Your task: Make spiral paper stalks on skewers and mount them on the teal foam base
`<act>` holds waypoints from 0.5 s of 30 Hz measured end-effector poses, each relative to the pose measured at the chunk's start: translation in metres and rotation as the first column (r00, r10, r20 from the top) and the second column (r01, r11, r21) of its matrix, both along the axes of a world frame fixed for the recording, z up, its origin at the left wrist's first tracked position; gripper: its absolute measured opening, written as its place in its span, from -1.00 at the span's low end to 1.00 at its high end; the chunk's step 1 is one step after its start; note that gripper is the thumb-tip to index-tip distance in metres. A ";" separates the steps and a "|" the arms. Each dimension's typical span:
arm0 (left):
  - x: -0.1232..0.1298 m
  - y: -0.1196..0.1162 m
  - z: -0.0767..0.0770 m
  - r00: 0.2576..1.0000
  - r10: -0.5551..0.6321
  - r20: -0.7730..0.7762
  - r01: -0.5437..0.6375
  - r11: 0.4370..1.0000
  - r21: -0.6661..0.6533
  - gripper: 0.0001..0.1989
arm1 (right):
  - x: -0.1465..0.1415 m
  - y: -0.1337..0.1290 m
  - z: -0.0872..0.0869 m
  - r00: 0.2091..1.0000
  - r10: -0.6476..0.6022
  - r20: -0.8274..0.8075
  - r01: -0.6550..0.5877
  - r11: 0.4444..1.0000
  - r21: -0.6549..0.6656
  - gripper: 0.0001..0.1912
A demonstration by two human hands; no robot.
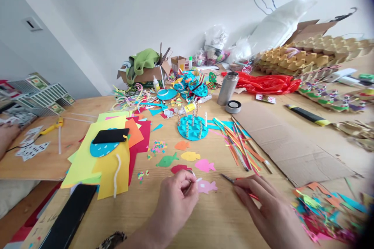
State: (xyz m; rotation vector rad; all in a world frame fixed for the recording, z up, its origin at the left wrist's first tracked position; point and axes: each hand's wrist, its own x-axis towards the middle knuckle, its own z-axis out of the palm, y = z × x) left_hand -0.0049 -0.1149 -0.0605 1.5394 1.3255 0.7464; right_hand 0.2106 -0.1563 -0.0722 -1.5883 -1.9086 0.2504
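My left hand (pixel 177 194) is closed in a pinch around a small white scrap (pixel 199 179), just beside a lilac paper fish (pixel 208 186). Scissors (pixel 227 178) with a dark pointed blade and red handles are in my right hand (pixel 264 198), their tip toward the lilac fish but apart from it. A red paper fish (pixel 179 169) is partly hidden behind my left fingers. Pink (pixel 205 165), yellow (pixel 190 156), orange (pixel 182 146) and green (pixel 167 160) paper fish lie beyond. Behind them stands a blue disc (pixel 189 134) with twisted upright sticks.
Coloured paper sheets (pixel 87 151) and a black phone (pixel 68 218) are on the left. Paper strips (pixel 238 140), a cardboard sheet (pixel 280 144) and a scrap pile (pixel 327 214) are on the right. A steel flask (pixel 228 88) stands behind. Another person's hand (pixel 8 134) shows at far left.
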 end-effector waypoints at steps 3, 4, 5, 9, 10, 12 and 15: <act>0.003 -0.004 0.000 0.983 -0.005 -0.186 0.051 0.969 0.243 -0.91 | -0.033 0.007 0.030 0.950 0.121 -0.289 -0.143 0.988 -0.057 -0.83; 0.004 -0.005 0.001 0.971 -0.008 -0.240 0.080 0.952 0.294 -0.91 | -0.042 0.009 0.036 0.931 0.141 -0.336 -0.167 0.985 -0.051 -0.84; 0.005 -0.006 0.002 0.958 -0.015 -0.285 0.113 0.936 0.333 -0.91 | -0.049 0.012 0.039 0.918 0.151 -0.367 -0.179 0.983 -0.044 -0.84; 0.006 -0.008 0.004 0.904 -0.026 -0.427 0.231 0.869 0.438 -0.90 | -0.062 0.018 0.037 0.908 0.157 -0.388 -0.202 0.976 -0.079 -0.82; 0.006 -0.009 0.004 0.889 -0.021 -0.457 0.254 0.853 0.456 -0.91 | -0.063 0.019 0.036 0.914 0.159 -0.374 -0.204 0.975 -0.084 -0.82; 0.006 -0.009 0.003 0.869 -0.019 -0.494 0.291 0.827 0.481 -0.92 | -0.065 0.018 0.034 0.929 0.163 -0.332 -0.193 0.979 -0.061 -0.81; 0.008 -0.009 0.002 0.863 -0.011 -0.505 0.309 0.802 0.511 -0.90 | -0.069 0.017 0.035 0.958 0.154 -0.243 -0.152 0.988 0.029 -0.81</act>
